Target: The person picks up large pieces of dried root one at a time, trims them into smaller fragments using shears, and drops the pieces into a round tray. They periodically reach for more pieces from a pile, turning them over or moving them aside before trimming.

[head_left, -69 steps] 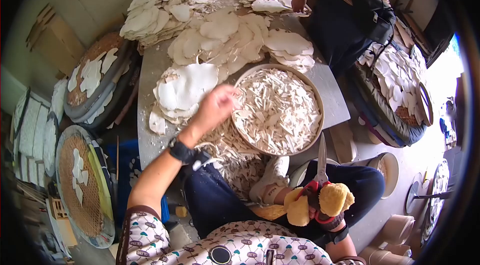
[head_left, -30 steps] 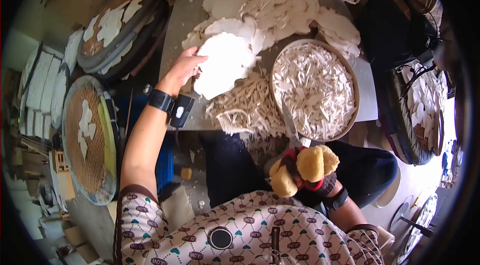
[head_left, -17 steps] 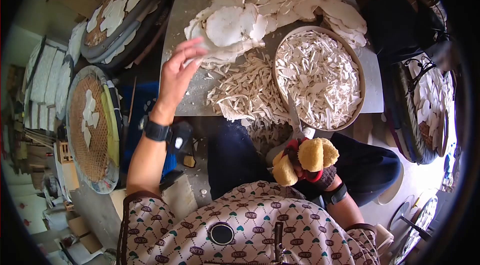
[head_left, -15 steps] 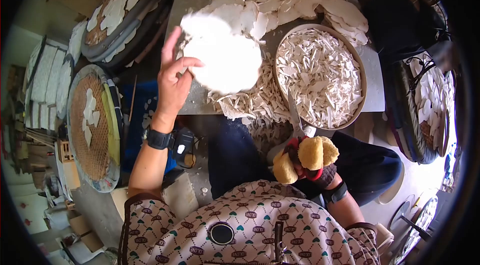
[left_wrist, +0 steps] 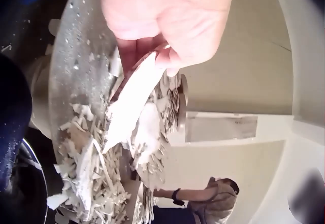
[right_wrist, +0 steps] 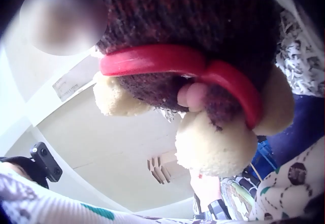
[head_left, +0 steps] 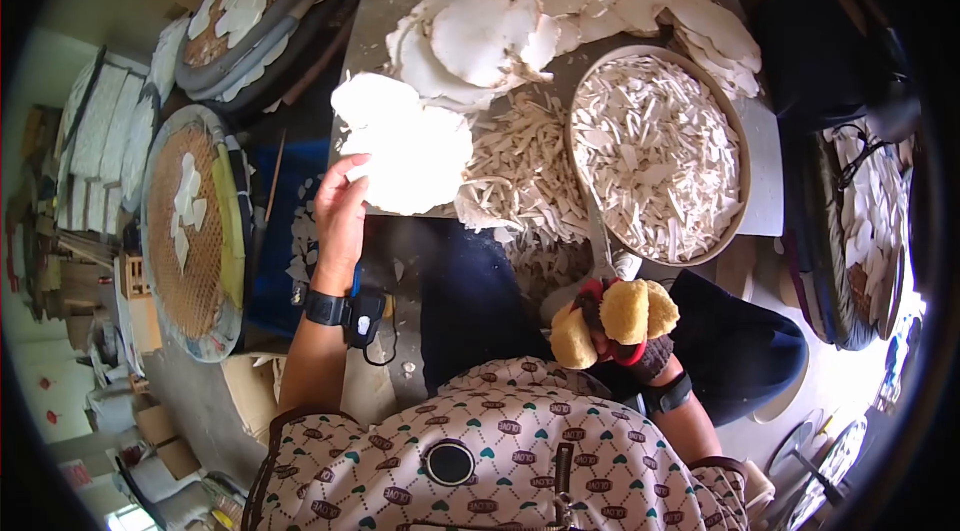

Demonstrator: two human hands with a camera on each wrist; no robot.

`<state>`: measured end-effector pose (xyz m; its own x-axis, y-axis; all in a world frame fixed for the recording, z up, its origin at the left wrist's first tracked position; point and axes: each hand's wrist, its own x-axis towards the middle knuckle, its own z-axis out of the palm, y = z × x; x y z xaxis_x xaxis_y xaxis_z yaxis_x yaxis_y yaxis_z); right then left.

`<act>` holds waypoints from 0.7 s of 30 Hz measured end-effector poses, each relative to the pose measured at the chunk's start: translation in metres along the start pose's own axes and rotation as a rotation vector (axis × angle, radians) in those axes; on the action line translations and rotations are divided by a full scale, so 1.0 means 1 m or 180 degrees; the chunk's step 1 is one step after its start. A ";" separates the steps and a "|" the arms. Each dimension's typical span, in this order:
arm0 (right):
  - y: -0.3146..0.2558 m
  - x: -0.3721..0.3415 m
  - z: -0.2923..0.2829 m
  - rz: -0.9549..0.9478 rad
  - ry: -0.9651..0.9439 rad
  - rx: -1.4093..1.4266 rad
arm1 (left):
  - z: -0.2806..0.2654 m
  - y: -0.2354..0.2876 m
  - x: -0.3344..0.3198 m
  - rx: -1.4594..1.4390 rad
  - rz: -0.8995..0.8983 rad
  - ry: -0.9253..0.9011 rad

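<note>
My left hand [head_left: 342, 216] pinches the edge of a thin, flat white slice [head_left: 415, 156] with an uneven outline, glaringly bright in the head view. Seen from the left wrist, the slice [left_wrist: 133, 99] hangs between thumb and fingers over the table. My right hand [head_left: 655, 356], in a dark knitted glove, grips red-handled scissors [head_left: 602, 249], their blades pointing away from me beside a round basin [head_left: 746, 166]. Yellow sponge pads [head_left: 625, 312] sit around the handles. Fingertips show between the red handles [right_wrist: 152, 60] in the right wrist view.
The basin is full of cut white strips [head_left: 655, 151], and more strips [head_left: 530, 161] lie left of it. Stacked slices [head_left: 485, 36] cover the table's far part. Round woven trays [head_left: 165, 231] stand at the left. Another person [head_left: 825, 51] is at the far right.
My left hand went from beside the basin to the stacked slices and now holds a slice closer to me. The scissors moved left, still in my right hand. The head view shifted.
</note>
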<state>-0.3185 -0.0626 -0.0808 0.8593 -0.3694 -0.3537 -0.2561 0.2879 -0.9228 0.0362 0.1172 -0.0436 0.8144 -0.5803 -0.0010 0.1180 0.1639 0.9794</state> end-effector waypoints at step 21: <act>0.000 0.055 0.027 -0.0089 -0.1651 0.2108 | 0.037 0.020 0.009 0.0013 -0.1078 -0.1224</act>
<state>-0.2591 -0.0594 -0.0959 0.9975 0.0223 -0.0677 -0.0582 0.8034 -0.5926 0.0248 0.0852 -0.0168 0.4629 -0.8520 -0.2448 0.3363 -0.0868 0.9377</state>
